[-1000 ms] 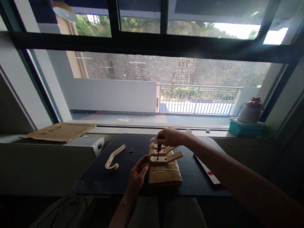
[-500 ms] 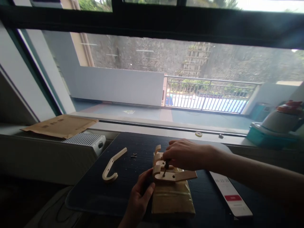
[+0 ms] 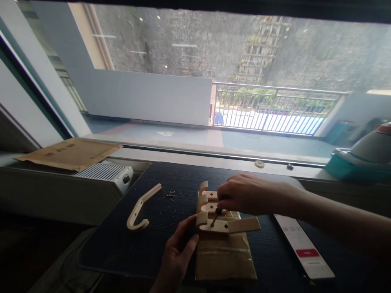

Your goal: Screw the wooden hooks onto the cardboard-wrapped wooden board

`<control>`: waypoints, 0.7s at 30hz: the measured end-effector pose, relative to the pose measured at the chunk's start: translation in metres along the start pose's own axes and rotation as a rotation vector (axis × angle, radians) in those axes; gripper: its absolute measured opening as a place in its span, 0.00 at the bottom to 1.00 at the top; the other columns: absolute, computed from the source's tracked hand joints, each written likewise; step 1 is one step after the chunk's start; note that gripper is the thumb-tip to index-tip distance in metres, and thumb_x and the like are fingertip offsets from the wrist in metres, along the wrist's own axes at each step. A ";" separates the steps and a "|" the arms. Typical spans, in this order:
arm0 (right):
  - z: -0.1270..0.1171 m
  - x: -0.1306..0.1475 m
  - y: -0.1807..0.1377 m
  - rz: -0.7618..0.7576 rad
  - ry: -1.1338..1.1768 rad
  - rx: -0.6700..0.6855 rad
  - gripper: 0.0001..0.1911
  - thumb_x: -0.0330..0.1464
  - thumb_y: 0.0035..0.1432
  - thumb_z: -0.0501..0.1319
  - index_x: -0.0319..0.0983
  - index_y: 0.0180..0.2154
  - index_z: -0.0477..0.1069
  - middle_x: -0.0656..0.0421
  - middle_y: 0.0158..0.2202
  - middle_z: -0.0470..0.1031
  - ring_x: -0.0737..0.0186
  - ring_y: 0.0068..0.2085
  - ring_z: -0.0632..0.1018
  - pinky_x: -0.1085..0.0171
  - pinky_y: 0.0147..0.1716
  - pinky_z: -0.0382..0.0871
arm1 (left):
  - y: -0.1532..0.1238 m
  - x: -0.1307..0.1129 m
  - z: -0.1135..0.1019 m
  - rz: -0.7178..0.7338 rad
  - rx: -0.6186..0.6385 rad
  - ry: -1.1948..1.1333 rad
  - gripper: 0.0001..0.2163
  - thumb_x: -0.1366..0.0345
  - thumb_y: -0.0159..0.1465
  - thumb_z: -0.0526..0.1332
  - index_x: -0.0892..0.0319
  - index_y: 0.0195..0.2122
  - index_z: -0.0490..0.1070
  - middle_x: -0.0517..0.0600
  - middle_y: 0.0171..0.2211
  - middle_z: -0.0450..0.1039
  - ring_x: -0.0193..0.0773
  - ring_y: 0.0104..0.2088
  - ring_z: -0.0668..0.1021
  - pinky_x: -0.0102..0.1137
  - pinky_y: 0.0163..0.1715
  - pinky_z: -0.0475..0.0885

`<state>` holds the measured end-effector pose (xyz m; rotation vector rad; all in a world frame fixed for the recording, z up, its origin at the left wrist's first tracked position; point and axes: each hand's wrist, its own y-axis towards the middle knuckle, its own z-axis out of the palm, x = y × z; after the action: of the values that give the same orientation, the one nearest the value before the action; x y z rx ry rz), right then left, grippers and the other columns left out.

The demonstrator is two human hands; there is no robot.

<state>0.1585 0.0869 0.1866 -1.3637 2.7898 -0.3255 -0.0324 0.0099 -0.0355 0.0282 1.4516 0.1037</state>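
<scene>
My right hand (image 3: pixel 244 195) is closed on a small dark-handled screwdriver (image 3: pixel 215 215). Its tip points down onto the nearest wooden hook (image 3: pixel 227 224). Several such wooden hooks (image 3: pixel 207 202) lie side by side on a brown wrapped block (image 3: pixel 224 258) on the dark table (image 3: pixel 152 244). My left hand (image 3: pixel 180 254) presses against the block's left edge beside the curled hook ends, fingers bent. One separate wooden hook (image 3: pixel 140 207) lies alone on the table to the left. Small screws (image 3: pixel 171 194) lie beyond it.
A phone (image 3: pixel 305 246) with a lit screen lies on the table at the right. A white heater (image 3: pixel 102 177) and a brown envelope (image 3: pixel 69 152) sit at the left by the windowsill. A teal container (image 3: pixel 354 169) stands on the sill at the right.
The view has tilted down and moved closer to the table. My right hand still holds the screwdriver over the nearest hook and my left hand stays at the block's left edge.
</scene>
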 end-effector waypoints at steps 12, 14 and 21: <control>0.002 0.018 -0.001 -0.226 -0.215 -0.062 0.07 0.24 0.54 0.57 0.37 0.32 0.72 0.58 0.27 0.73 0.64 0.32 0.70 0.67 0.25 0.55 | -0.003 -0.012 0.004 0.014 0.025 -0.015 0.17 0.61 0.60 0.60 0.54 0.51 0.68 0.51 0.51 0.72 0.45 0.52 0.72 0.34 0.52 0.67; 0.003 0.017 -0.001 -0.208 -0.191 -0.066 0.07 0.25 0.56 0.56 0.37 0.33 0.73 0.58 0.28 0.73 0.63 0.33 0.71 0.67 0.26 0.56 | -0.003 -0.012 0.004 0.016 0.035 -0.010 0.17 0.61 0.60 0.60 0.53 0.51 0.68 0.51 0.50 0.72 0.45 0.52 0.72 0.34 0.52 0.67; 0.006 0.017 0.001 -0.058 -0.098 -0.028 0.11 0.33 0.59 0.54 0.36 0.37 0.73 0.54 0.30 0.75 0.61 0.32 0.74 0.66 0.27 0.58 | 0.000 -0.011 0.004 0.026 0.029 0.000 0.17 0.61 0.60 0.61 0.54 0.51 0.67 0.50 0.51 0.71 0.45 0.53 0.71 0.34 0.52 0.67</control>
<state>0.1480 0.0728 0.1820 -1.4270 2.6906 -0.2147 -0.0298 0.0094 -0.0245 0.0708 1.4534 0.1038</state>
